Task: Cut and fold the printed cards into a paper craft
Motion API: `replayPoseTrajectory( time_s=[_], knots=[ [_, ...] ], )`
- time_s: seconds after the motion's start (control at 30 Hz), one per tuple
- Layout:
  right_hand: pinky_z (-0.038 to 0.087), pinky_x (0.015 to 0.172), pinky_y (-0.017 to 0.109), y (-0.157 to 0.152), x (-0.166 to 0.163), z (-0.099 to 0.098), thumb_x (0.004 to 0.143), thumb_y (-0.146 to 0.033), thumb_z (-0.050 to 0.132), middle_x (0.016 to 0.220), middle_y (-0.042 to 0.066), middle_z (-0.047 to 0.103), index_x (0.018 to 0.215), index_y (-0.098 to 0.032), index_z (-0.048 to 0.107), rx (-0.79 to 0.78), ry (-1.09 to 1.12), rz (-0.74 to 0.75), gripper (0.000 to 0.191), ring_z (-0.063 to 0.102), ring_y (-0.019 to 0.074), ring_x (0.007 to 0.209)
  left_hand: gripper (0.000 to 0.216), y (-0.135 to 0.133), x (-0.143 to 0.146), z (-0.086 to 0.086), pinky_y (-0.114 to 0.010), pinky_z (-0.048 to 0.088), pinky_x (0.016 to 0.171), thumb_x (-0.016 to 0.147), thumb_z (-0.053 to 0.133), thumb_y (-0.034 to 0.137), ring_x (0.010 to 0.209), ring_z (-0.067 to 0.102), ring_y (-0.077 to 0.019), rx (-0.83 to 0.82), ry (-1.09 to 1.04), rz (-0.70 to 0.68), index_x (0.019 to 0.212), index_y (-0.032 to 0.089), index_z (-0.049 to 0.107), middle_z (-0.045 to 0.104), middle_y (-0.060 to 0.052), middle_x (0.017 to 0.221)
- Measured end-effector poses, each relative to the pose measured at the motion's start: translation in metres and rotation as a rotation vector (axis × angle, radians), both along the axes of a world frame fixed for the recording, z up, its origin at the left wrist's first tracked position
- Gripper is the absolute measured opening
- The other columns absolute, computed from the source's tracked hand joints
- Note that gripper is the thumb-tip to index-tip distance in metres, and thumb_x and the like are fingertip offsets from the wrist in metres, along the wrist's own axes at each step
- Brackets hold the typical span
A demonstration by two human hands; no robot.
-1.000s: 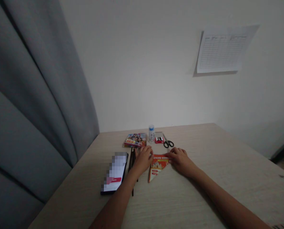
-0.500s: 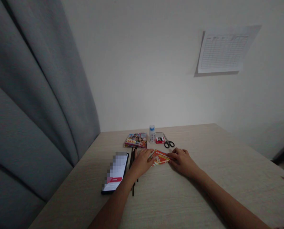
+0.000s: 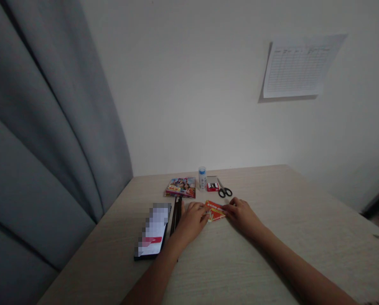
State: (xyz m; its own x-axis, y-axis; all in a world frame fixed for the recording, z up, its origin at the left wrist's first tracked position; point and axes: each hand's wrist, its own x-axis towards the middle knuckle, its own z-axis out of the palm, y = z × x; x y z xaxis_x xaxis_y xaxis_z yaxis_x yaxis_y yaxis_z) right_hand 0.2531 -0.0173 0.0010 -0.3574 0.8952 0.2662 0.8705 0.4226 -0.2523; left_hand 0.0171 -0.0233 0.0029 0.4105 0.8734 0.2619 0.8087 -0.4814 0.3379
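A small folded piece of red and orange printed paper [image 3: 215, 210] lies on the light wooden table [image 3: 272, 237]. My left hand [image 3: 192, 219] rests on its left edge with the fingers pressed down flat. My right hand [image 3: 243, 214] holds its right edge, fingers curled onto the paper. Both forearms reach in from the bottom of the view.
A phone [image 3: 153, 231] with a lit screen lies left of my left hand, with dark thin sticks [image 3: 176, 214] beside it. Behind the paper are a stack of colourful printed sheets [image 3: 181, 187], a small white bottle [image 3: 202, 178], a red box [image 3: 213, 186] and black scissors [image 3: 224, 189]. A grey curtain [image 3: 43, 140] hangs at left.
The paper was a long triangle pointing toward me; its lower point has been folded up, and it is now a small flat shape between both hands.
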Motion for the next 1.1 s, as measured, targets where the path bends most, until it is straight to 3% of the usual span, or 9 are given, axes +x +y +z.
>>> replayPoseTrajectory(
  time_s=[0.2, 0.43, 0.6, 0.83, 1.1],
  knots=[
    [0.045, 0.091, 0.035, 0.001, 0.000, -0.004, 0.099, -0.041, 0.048, 0.102, 0.010, 0.061, 0.120, -0.028, 0.071, 0.004, 0.018, 0.003, 0.033, 0.060, 0.0217, 0.095, 0.028, -0.002, 0.006, 0.001, -0.065, 0.001, 0.117, 0.097, 0.052, 0.031, 0.123, 0.048, -0.0254, 0.012, 0.032, 0.035, 0.121, 0.030, 0.064, 0.062, -0.005, 0.124],
    [0.046, 0.090, 0.034, 0.001, 0.000, -0.004, 0.099, -0.042, 0.047, 0.099, 0.010, 0.061, 0.121, -0.028, 0.070, -0.009, 0.014, 0.012, 0.035, 0.062, 0.0218, 0.093, 0.027, -0.003, 0.009, 0.001, -0.065, 0.009, 0.117, 0.096, 0.050, 0.029, 0.122, 0.048, -0.0268, 0.026, 0.045, 0.061, 0.121, 0.029, 0.062, 0.060, -0.006, 0.123],
    [0.046, 0.089, 0.034, 0.000, -0.001, -0.002, 0.099, -0.044, 0.045, 0.100, 0.010, 0.061, 0.121, -0.028, 0.070, -0.029, 0.005, 0.009, 0.037, 0.062, 0.0218, 0.093, 0.032, -0.001, 0.011, -0.005, -0.061, 0.015, 0.117, 0.097, 0.045, 0.027, 0.127, 0.045, -0.0265, 0.005, 0.061, 0.077, 0.126, 0.025, 0.057, 0.056, -0.008, 0.132],
    [0.040, 0.093, 0.039, -0.006, -0.002, 0.001, 0.096, -0.053, 0.048, 0.102, 0.010, 0.062, 0.122, -0.029, 0.068, -0.023, -0.012, -0.001, 0.040, 0.060, 0.0232, 0.098, 0.041, -0.001, 0.011, -0.012, -0.059, 0.017, 0.118, 0.100, 0.041, 0.038, 0.138, 0.039, -0.0250, -0.006, 0.047, 0.039, 0.138, 0.024, 0.047, 0.050, -0.009, 0.146],
    [0.036, 0.093, 0.039, -0.006, -0.003, 0.000, 0.096, -0.054, 0.047, 0.101, 0.009, 0.063, 0.121, -0.030, 0.068, -0.004, -0.043, -0.026, 0.040, 0.059, 0.0231, 0.098, 0.042, 0.002, 0.011, -0.014, -0.055, 0.020, 0.119, 0.101, 0.038, 0.039, 0.140, 0.038, -0.0241, -0.011, 0.042, 0.007, 0.139, 0.024, 0.048, 0.049, -0.009, 0.148]
  ],
)
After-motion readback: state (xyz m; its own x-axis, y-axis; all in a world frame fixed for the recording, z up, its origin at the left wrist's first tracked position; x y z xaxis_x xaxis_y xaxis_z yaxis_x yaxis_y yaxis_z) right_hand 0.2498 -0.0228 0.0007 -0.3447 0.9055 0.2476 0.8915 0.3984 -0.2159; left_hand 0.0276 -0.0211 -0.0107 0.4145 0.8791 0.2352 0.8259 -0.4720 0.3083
